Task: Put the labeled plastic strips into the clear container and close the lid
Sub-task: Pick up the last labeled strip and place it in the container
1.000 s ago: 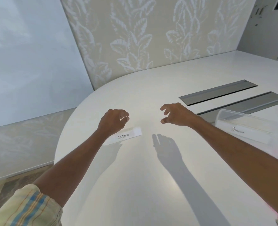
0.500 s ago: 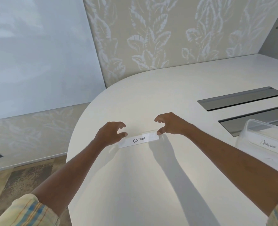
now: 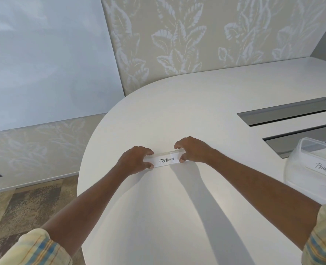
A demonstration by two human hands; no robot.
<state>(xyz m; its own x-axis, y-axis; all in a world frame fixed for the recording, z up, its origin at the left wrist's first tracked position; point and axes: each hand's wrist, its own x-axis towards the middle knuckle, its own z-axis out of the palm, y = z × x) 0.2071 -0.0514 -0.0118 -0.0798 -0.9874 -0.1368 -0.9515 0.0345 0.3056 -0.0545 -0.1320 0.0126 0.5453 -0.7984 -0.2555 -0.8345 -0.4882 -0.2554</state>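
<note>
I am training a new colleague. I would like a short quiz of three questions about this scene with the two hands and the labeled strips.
1. Which word is written on the strip that the left hand and the right hand pinch at its ends? A) Ostrich B) Pelican C) Parrot
2. True or false: the PENGUIN strip lies inside the clear container.
3. Fill the gap: the clear container stands on the table to the ____ of the right hand.
Key: 1 A; 2 true; 3 right.
</note>
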